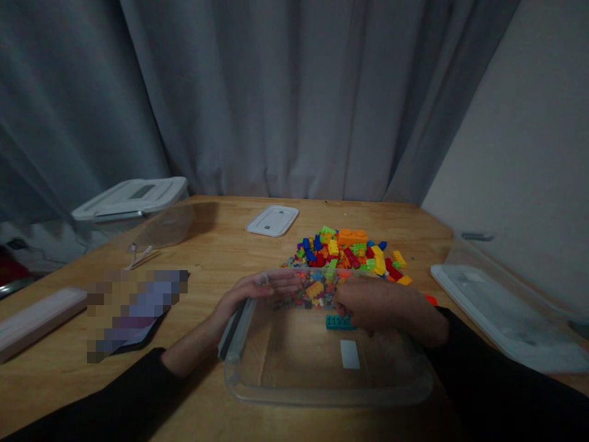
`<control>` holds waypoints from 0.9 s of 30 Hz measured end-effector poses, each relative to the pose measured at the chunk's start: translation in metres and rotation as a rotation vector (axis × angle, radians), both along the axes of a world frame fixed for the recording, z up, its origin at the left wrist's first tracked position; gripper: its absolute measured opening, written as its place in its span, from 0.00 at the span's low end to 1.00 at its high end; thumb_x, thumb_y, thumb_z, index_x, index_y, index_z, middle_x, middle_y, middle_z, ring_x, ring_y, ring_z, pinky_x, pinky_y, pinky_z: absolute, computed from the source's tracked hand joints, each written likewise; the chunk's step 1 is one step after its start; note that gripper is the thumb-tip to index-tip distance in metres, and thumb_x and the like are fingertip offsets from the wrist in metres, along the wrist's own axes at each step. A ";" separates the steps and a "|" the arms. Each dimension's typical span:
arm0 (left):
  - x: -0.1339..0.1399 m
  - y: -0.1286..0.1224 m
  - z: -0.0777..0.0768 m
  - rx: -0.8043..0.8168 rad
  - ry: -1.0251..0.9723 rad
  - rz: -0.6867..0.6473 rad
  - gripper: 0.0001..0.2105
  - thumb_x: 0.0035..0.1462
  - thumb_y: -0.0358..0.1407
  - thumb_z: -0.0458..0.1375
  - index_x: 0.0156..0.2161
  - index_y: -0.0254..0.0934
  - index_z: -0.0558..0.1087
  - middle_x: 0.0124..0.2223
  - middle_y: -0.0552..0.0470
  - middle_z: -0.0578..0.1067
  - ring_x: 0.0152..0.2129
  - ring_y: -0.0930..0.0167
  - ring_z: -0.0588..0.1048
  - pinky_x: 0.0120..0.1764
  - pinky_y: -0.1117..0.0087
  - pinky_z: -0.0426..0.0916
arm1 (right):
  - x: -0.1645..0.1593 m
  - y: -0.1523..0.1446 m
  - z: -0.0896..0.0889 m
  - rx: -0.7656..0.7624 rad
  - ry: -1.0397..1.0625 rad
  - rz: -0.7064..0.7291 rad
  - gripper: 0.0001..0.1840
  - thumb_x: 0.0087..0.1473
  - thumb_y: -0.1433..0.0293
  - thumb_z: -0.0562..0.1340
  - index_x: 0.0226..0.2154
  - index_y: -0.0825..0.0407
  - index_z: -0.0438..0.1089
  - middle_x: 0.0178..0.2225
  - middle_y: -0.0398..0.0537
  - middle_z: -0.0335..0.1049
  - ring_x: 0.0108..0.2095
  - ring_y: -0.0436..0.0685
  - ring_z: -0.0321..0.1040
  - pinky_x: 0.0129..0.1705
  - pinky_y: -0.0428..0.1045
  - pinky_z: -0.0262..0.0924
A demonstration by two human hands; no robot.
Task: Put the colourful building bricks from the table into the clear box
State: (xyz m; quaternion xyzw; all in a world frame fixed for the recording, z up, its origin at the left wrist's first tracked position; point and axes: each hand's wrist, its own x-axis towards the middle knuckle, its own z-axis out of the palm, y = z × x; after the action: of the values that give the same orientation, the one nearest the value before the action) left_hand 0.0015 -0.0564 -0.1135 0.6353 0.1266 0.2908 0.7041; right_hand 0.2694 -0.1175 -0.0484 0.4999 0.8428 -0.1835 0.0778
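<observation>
In front of me stands a clear plastic bin (299, 396), with a white label (350, 354) showing on it. My left hand (257, 287) lies at the bin's far left corner, its fingers stretched out along the far wall. Over the inside of the bin, my right hand (368, 301) has its fingers curled around the right end of a teal toy brick (337, 322); part of the brick is hidden under the hand. Beyond the far wall a heap of colourful toy bricks (352, 252) is spread, the nearest ones seen through the plastic.
A lidded clear box (138, 196) stands at the back left, near a white cable (140, 258). A white lid (273, 221) lies at the back. To the right is another clear bin with a white lid (488, 307). A pixelated phone-like object (138, 319) and long white box (41, 319) lie left.
</observation>
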 end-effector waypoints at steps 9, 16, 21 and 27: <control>0.000 0.005 -0.002 0.033 0.025 -0.017 0.25 0.60 0.35 0.51 0.61 0.38 0.74 0.67 0.44 0.72 0.66 0.53 0.66 0.70 0.44 0.47 | 0.000 0.001 -0.002 -0.042 -0.162 -0.012 0.08 0.48 0.79 0.63 0.29 0.54 0.76 0.22 0.42 0.69 0.22 0.51 0.62 0.23 0.45 0.50; 0.000 0.004 -0.008 -0.042 -0.022 -0.014 0.27 0.58 0.35 0.53 0.62 0.38 0.74 0.67 0.44 0.71 0.66 0.52 0.65 0.70 0.46 0.51 | 0.013 -0.006 0.027 0.046 0.065 0.053 0.13 0.59 0.71 0.59 0.26 0.54 0.76 0.22 0.43 0.70 0.22 0.50 0.61 0.24 0.46 0.50; -0.002 0.000 -0.006 -0.095 -0.037 -0.008 0.28 0.60 0.34 0.51 0.64 0.37 0.71 0.67 0.43 0.71 0.67 0.52 0.65 0.70 0.44 0.49 | 0.051 0.001 0.059 0.297 0.288 -0.126 0.16 0.64 0.61 0.59 0.41 0.52 0.80 0.34 0.47 0.79 0.32 0.53 0.71 0.33 0.47 0.59; 0.000 -0.006 -0.002 -0.107 -0.034 0.025 0.26 0.60 0.33 0.50 0.62 0.36 0.73 0.66 0.43 0.72 0.67 0.54 0.65 0.71 0.45 0.47 | 0.090 0.029 0.048 0.522 0.226 -0.352 0.19 0.64 0.60 0.58 0.37 0.56 0.80 0.32 0.51 0.79 0.29 0.56 0.72 0.31 0.49 0.58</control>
State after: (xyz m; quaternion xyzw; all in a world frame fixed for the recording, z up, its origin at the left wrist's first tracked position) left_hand 0.0013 -0.0620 -0.1155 0.5902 0.1381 0.3031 0.7353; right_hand 0.3599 -0.0885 -0.0002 0.6175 0.7653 -0.0264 -0.1796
